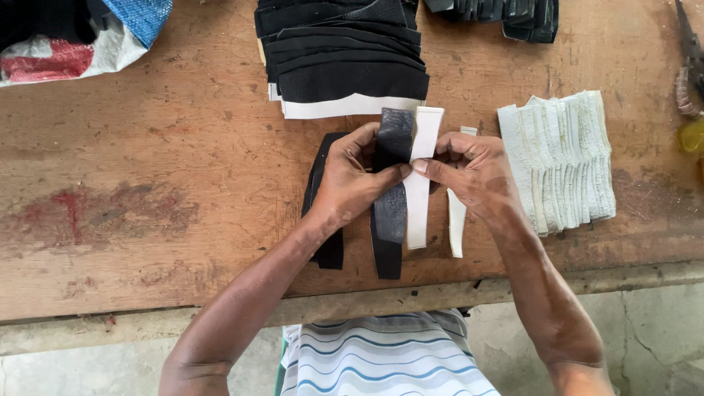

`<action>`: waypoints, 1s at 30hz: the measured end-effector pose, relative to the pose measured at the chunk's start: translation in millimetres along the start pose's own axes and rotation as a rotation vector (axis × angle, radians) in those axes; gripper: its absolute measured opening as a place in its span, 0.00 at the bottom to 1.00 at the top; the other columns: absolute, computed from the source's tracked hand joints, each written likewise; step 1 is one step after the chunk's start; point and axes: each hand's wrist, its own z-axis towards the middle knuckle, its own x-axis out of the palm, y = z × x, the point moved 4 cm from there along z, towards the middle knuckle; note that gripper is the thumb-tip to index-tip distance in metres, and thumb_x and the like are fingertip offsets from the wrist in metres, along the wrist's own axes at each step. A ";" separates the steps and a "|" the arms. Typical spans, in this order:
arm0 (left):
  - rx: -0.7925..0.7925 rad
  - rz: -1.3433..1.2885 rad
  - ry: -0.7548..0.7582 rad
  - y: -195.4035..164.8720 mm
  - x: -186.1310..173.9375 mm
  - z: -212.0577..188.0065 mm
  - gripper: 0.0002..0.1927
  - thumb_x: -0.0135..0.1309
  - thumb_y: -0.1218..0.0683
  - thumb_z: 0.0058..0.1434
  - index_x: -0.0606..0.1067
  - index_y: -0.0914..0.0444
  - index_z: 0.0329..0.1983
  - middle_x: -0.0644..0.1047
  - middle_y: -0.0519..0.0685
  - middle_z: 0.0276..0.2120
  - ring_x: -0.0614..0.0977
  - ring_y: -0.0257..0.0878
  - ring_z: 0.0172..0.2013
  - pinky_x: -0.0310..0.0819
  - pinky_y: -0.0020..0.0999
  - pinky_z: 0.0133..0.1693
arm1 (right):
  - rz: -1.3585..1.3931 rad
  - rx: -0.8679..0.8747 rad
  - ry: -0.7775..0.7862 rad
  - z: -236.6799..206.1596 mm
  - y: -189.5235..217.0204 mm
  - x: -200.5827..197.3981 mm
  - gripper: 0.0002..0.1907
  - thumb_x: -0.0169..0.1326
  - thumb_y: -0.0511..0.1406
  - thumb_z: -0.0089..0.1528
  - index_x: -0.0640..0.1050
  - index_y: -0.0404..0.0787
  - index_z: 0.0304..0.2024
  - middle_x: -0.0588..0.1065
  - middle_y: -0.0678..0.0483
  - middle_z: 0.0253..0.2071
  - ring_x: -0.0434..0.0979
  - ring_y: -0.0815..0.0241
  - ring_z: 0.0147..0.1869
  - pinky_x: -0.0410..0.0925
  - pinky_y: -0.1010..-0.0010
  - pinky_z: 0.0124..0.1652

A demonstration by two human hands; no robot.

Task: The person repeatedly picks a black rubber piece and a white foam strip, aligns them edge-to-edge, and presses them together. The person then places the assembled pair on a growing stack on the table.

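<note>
Workbench: a worn brown wooden bench is seen from above, with reddish stains marking its left part and a pale ledge running along its near edge.
Black stack: a fanned pile of black curved pieces is laid at the far middle of the bench, with a white-faced piece exposed at its near end.
White stack: a fanned pile of white textured pieces is laid on the bench just to the right of the right hand.
Woven bag: a bag in white, red and blue is seen at the far left corner.
Second dark pile: more dark pieces are partly cut off at the top edge.
Left hand: the left hand is closed in a pinch on the black strip, the thumb pressed against its front face.
Right hand: the right hand is closed in a pinch on the white strip, the thumb tip laid on its edge.
Black strip: a long black strip is held upright above the bench centre, touching the white strip alongside.
White strip: a long white strip is held just right of the black one.
Loose strips: a black strip is lying under the left wrist, and a narrow white one under the right hand.
Scissors: a pair of scissors is lying at the far right edge.
</note>
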 end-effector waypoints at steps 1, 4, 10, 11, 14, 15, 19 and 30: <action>0.004 -0.043 0.020 -0.7 0.1 0.3 0.17 0.67 0.60 0.57 0.77 0.62 0.49 0.82 0.46 0.40 0.84 0.32 0.42 0.84 0.31 0.48 | 0.010 0.000 0.014 -0.7 2.7 -1.8 0.09 0.66 0.33 0.58 0.83 0.37 0.40 0.82 0.52 0.32 0.81 0.67 0.32 0.77 0.77 0.32; -0.018 -0.170 0.068 -0.8 -0.1 1.3 0.16 0.67 0.60 0.58 0.79 0.64 0.48 0.83 0.48 0.41 0.85 0.33 0.43 0.85 0.32 0.49 | 0.038 -0.032 0.057 -2.1 10.8 -6.0 0.09 0.65 0.34 0.59 0.83 0.37 0.40 0.82 0.52 0.33 0.82 0.66 0.33 0.78 0.76 0.31; -0.096 -0.258 0.087 3.5 -0.7 2.6 0.18 0.67 0.59 0.57 0.79 0.65 0.50 0.83 0.48 0.41 0.85 0.33 0.42 0.85 0.31 0.47 | 0.008 -0.117 0.009 -2.4 15.6 -11.1 0.11 0.66 0.33 0.59 0.81 0.35 0.40 0.82 0.51 0.33 0.83 0.67 0.33 0.78 0.77 0.31; -0.069 -0.257 0.078 2.9 -1.6 2.6 0.18 0.67 0.60 0.57 0.79 0.65 0.50 0.83 0.49 0.42 0.84 0.33 0.43 0.85 0.30 0.48 | 0.002 -0.096 0.005 -0.8 13.4 -9.8 0.11 0.66 0.33 0.58 0.82 0.35 0.40 0.82 0.51 0.33 0.83 0.67 0.33 0.78 0.77 0.30; 0.000 -0.232 0.087 1.3 -0.7 2.0 0.18 0.68 0.60 0.58 0.79 0.66 0.51 0.83 0.49 0.43 0.84 0.33 0.44 0.84 0.30 0.50 | 0.036 -0.103 0.009 -0.1 8.6 -7.2 0.10 0.66 0.34 0.59 0.82 0.35 0.40 0.82 0.51 0.33 0.83 0.67 0.34 0.78 0.78 0.31; 0.023 -0.220 0.095 0.5 -0.8 2.7 0.17 0.68 0.60 0.59 0.79 0.67 0.51 0.83 0.49 0.44 0.84 0.34 0.45 0.84 0.30 0.51 | 0.054 -0.118 0.014 0.7 8.0 -6.2 0.10 0.66 0.34 0.59 0.82 0.35 0.40 0.82 0.51 0.34 0.83 0.68 0.35 0.78 0.78 0.32; -0.090 -0.147 0.063 3.8 -2.8 5.9 0.21 0.68 0.60 0.53 0.78 0.66 0.51 0.83 0.50 0.42 0.85 0.35 0.43 0.86 0.31 0.48 | -0.053 -0.063 0.024 2.3 3.5 -3.6 0.09 0.66 0.34 0.58 0.83 0.36 0.39 0.82 0.51 0.31 0.82 0.67 0.31 0.77 0.77 0.29; -0.167 -0.292 0.050 4.1 -3.9 3.5 0.20 0.68 0.59 0.55 0.78 0.66 0.51 0.84 0.51 0.42 0.85 0.35 0.43 0.86 0.32 0.48 | -0.016 -0.163 0.006 2.3 5.3 -3.9 0.09 0.65 0.36 0.60 0.82 0.37 0.40 0.82 0.53 0.31 0.81 0.69 0.31 0.76 0.79 0.28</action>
